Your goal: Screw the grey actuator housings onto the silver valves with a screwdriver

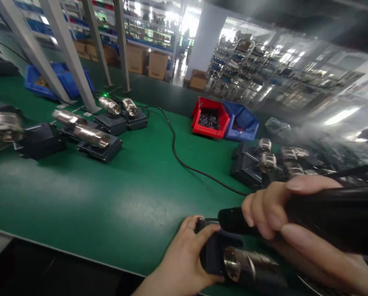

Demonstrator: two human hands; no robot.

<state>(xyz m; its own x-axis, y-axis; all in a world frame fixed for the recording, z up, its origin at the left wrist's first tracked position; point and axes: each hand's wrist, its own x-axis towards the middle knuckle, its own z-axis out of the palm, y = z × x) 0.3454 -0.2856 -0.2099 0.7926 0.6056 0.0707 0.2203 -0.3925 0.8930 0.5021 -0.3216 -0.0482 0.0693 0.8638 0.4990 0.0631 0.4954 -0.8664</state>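
Driver [332, 216] in your right hand [273, 211], your fingers closed around its black body, points its thin bit leftward over the top of the dark housing [213, 253] at five o'clock on the green counter [134, 193]. Your left hand [187, 255] grips that housing from its left side, fingers on the upper edge and thumb low down; a shiny metal fitting [248, 265] joins it on the right. At three o'clock you have more housings with metal fittings, blurred toward the edge. A red bin [210, 119] of small dark parts sits at one o'clock, touching a blue bin [241, 122] at two. Further units stand between nine and ten, and a black cable [173, 142] curves from ten toward four.
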